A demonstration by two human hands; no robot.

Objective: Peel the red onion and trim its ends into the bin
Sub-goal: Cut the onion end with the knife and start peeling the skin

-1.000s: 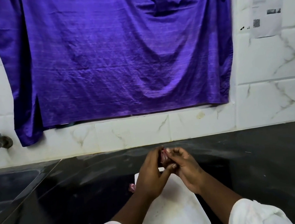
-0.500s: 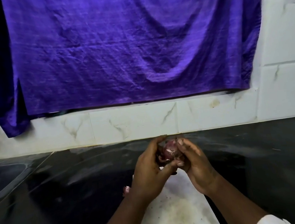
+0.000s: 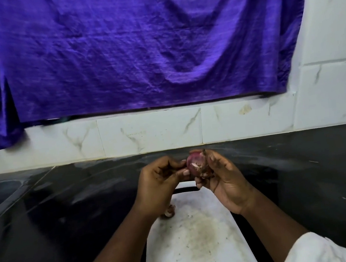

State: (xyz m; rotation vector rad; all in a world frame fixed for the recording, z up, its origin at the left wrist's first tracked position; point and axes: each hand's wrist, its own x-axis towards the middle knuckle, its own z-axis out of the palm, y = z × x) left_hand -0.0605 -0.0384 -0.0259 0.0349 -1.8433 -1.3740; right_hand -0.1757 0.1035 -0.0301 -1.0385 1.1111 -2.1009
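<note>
The right hand's (image 3: 223, 179) fingers curl round the red onion (image 3: 196, 164), cradling it from the right and below. The left hand (image 3: 158, 182) is curled too, thumb and forefinger pinching at the onion's left flank. So the onion sits between the 2 hands, above the far end of the white board (image 3: 192, 236), its long axis roughly upright, dark tip on top. 1 peel scrap (image 3: 169, 212) lies at the board's left edge. I see no bin.

Purple cloth (image 3: 137, 48) over marbled tiles (image 3: 150, 131)
</note>
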